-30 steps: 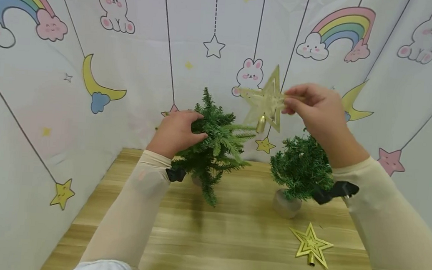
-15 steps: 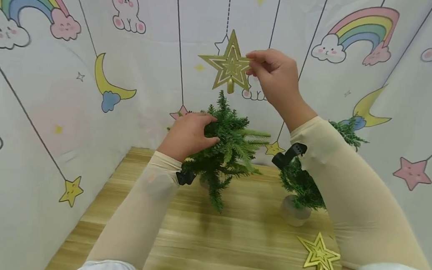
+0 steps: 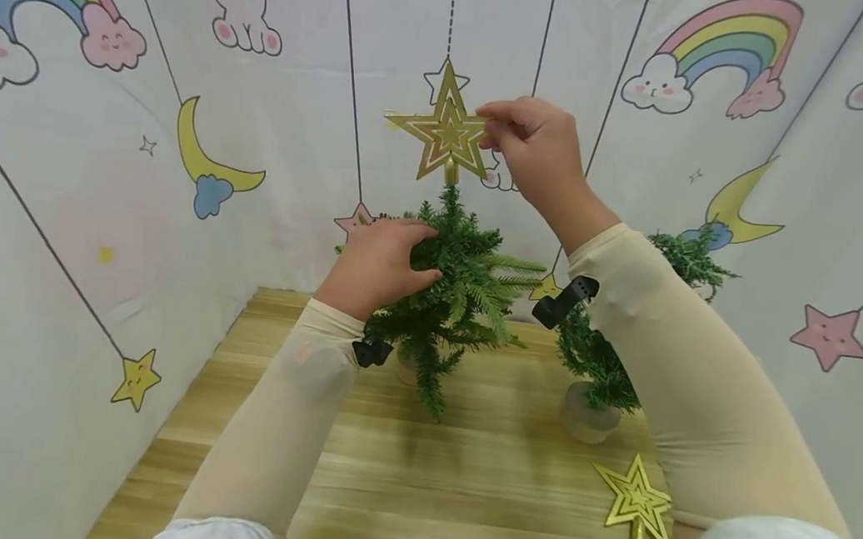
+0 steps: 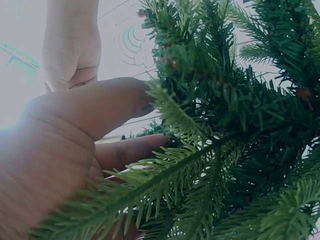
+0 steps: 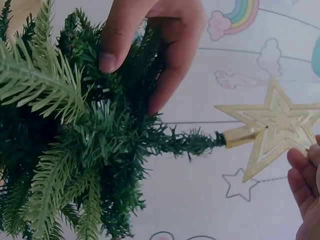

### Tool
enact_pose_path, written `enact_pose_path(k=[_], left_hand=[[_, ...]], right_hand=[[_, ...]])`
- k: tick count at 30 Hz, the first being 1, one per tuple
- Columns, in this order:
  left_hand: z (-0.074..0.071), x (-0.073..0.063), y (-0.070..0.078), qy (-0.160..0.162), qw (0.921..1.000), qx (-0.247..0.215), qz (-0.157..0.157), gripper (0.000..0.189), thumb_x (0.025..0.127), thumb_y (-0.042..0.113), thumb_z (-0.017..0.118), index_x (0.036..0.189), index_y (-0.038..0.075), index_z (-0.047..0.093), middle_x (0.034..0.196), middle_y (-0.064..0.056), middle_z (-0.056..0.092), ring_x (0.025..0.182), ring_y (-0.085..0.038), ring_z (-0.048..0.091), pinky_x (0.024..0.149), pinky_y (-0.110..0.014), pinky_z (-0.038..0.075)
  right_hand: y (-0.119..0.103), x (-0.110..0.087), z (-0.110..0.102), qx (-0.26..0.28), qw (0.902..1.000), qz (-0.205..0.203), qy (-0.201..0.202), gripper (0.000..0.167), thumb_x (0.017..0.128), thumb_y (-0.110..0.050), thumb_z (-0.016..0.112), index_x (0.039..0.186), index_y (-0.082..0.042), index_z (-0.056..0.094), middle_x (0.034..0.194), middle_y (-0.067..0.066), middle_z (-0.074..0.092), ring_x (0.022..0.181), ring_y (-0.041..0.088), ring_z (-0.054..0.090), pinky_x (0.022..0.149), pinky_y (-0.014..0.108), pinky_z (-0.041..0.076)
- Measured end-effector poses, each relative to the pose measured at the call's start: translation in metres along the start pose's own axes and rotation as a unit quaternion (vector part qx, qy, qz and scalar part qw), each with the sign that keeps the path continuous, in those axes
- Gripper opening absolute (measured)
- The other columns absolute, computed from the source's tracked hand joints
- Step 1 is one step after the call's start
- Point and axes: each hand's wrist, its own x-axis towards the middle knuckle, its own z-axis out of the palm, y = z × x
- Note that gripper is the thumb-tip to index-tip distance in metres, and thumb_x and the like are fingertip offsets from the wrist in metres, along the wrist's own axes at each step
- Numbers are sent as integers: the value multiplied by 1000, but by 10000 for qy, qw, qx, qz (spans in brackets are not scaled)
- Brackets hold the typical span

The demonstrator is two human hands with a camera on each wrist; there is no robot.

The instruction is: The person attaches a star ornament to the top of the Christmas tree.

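A gold star tree topper (image 3: 449, 130) stands upright over the tip of a small artificial Christmas tree (image 3: 458, 313). My right hand (image 3: 541, 148) pinches the star by its right point. In the right wrist view the topper's socket (image 5: 241, 136) meets the tip of the tree's top sprig (image 5: 195, 142); whether the tip is inside cannot be told. My left hand (image 3: 377, 267) holds the tree's upper branches from the left, thumb in front and fingers behind. The left wrist view has this thumb (image 4: 107, 102) against green needles, with the fingers partly hidden by a branch.
A second small tree (image 3: 594, 356) on a grey round base (image 3: 591, 414) stands at the right, partly behind the right arm. Another gold star topper (image 3: 636, 501) lies on the wooden table (image 3: 415, 502). A patterned white backdrop (image 3: 300, 110) encloses the back and sides.
My right hand has carried the star leftward from the right side, turned it to face me, and lowered it onto the tree's tip. The left hand has kept its hold on the tree.
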Motion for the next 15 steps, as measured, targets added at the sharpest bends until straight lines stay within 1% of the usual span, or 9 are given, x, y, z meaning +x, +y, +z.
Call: enact_pose_path(k=[2, 5, 7, 10, 13, 15], left_hand=[[0, -1, 0, -23, 10000, 13, -6, 60, 93, 48, 76, 144, 19, 63, 148, -4, 60, 131, -28, 60, 105, -52, 51], [0, -2, 0, -31, 10000, 32, 17, 60, 93, 48, 76, 144, 19, 63, 148, -4, 60, 132, -28, 60, 106, -52, 50], [0, -3, 0, -20, 10000, 44, 41, 61, 93, 48, 77, 144, 19, 63, 148, -4, 60, 131, -28, 60, 105, -52, 51], [-1, -3, 0, 20, 10000, 44, 65, 60, 93, 48, 77, 144, 18, 64, 147, -4, 61, 129, -28, 61, 104, -53, 51], [-1, -3, -2, 63, 9999, 45, 88, 60, 93, 48, 77, 143, 18, 64, 147, -3, 61, 129, -27, 61, 105, -53, 50], [-1, -3, -3, 81, 9999, 43, 98, 60, 92, 47, 77, 143, 18, 64, 147, -4, 61, 129, -27, 61, 105, -54, 50]], right_hand=[[3, -1, 2, -66, 9998, 157, -105, 23, 106, -13, 60, 120, -11, 79, 104, 3, 75, 89, 10, 72, 74, 24, 54], [6, -3, 5, -223, 9985, 384, -332, 25, 107, -15, 59, 122, -12, 78, 100, 3, 74, 89, 11, 72, 69, 25, 52], [8, -5, 6, -274, 9972, 536, -434, 25, 108, -15, 58, 123, -13, 78, 100, 4, 74, 88, 12, 72, 68, 25, 52], [8, -6, 7, -242, 9960, 737, -439, 25, 107, -14, 59, 124, -12, 78, 105, 5, 74, 87, 11, 73, 70, 25, 54], [8, -7, 7, -178, 9958, 814, -367, 25, 106, -11, 60, 122, -11, 78, 110, 6, 73, 86, 11, 73, 69, 25, 53], [7, -6, 8, -161, 9956, 836, -395, 25, 106, -11, 60, 122, -11, 79, 112, 5, 73, 86, 10, 72, 70, 24, 54]])
